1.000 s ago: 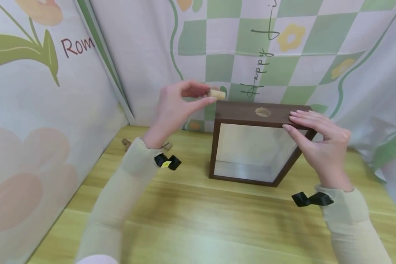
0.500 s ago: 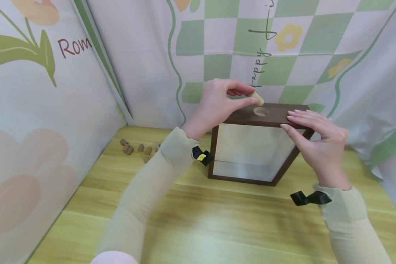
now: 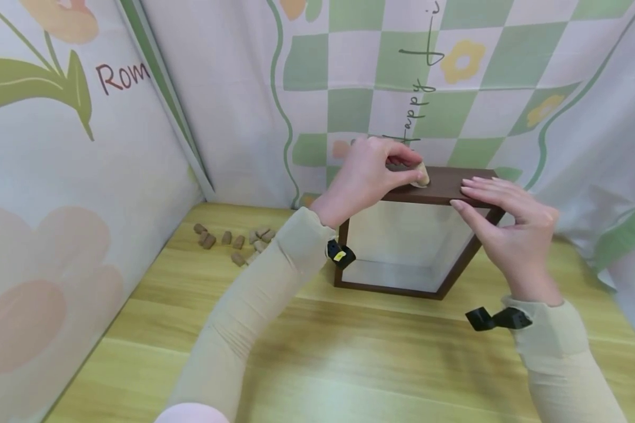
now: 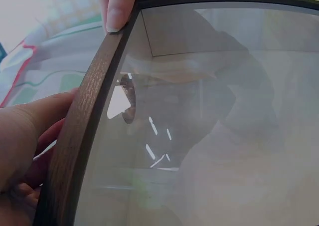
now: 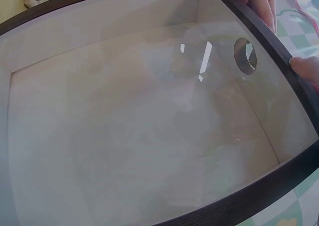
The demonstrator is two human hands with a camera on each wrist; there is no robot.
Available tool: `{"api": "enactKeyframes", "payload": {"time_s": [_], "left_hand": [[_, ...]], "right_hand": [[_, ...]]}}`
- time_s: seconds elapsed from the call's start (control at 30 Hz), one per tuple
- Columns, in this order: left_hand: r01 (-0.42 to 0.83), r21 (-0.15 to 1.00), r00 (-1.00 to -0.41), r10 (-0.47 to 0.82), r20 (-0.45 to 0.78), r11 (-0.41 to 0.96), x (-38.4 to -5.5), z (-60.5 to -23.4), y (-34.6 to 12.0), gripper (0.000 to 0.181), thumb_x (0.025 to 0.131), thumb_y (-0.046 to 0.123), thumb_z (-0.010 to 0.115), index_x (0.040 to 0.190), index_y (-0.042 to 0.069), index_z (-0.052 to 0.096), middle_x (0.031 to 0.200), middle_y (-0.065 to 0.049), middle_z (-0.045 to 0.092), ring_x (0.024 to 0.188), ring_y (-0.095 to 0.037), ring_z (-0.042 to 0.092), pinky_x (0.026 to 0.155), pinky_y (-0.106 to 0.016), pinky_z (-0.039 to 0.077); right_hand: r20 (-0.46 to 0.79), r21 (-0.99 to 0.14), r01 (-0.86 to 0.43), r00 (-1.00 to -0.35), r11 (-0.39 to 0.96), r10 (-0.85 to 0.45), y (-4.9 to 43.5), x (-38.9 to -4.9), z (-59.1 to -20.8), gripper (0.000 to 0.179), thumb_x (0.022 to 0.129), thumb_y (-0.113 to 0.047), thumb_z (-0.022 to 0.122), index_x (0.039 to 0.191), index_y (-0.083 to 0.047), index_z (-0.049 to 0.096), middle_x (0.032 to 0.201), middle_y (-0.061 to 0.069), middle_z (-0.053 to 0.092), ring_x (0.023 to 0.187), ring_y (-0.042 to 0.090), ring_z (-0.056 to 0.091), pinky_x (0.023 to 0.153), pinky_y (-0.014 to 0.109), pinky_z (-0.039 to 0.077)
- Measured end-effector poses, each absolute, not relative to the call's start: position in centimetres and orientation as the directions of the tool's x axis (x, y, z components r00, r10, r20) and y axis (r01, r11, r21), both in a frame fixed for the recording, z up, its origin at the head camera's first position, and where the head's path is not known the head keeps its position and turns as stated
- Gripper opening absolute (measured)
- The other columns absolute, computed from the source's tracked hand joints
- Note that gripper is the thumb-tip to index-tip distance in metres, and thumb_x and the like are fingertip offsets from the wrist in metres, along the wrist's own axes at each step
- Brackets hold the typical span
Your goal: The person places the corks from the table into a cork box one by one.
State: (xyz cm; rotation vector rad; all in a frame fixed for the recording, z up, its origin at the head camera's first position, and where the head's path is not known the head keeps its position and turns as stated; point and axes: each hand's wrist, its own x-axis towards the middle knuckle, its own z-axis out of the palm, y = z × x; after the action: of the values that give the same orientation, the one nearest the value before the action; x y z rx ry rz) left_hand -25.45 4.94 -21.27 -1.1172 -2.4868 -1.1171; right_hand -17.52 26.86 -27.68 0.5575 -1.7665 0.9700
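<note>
On the table [image 3: 349, 352], one box [image 3: 402, 247] stands upright, its hole [image 5: 245, 56] facing up. Left hand [image 3: 370, 170] pinches one small block [image 3: 424, 175] there; right hand [image 3: 518, 223], fingers extended, rests on the right end, seemingly for steadiness.

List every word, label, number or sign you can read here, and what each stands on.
"Rom": on the flowered sheet, cut off at its edge.
"Happy": on the checkered cloth, sideways, its H partly behind the left hand; the lettering after it runs off the top, unclear.
Yellow tag: any print is too small to read.
</note>
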Motion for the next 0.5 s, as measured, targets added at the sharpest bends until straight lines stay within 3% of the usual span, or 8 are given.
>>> {"api": "enactKeyframes", "payload": {"time_s": [0.5], "left_hand": [[0.714,0.545,-0.694,0.552,0.463,0.44,-25.43,-21.54,4.86,0.041,0.09,0.037,0.08,0.123,0.013,0.075,0.114,0.004,0.073,0.098,-0.001,0.064,0.084,-0.011,0.046]], "right_hand": [[0.92,-0.354,-0.742,-0.387,0.569,0.068,27.12,-17.81,-27.98,0.022,0.078,-0.01,0.09,0.092,0.004,0.08,0.096,0.021,0.075,0.102,0.013,0.071,0.1,0.037,0.05]]}}
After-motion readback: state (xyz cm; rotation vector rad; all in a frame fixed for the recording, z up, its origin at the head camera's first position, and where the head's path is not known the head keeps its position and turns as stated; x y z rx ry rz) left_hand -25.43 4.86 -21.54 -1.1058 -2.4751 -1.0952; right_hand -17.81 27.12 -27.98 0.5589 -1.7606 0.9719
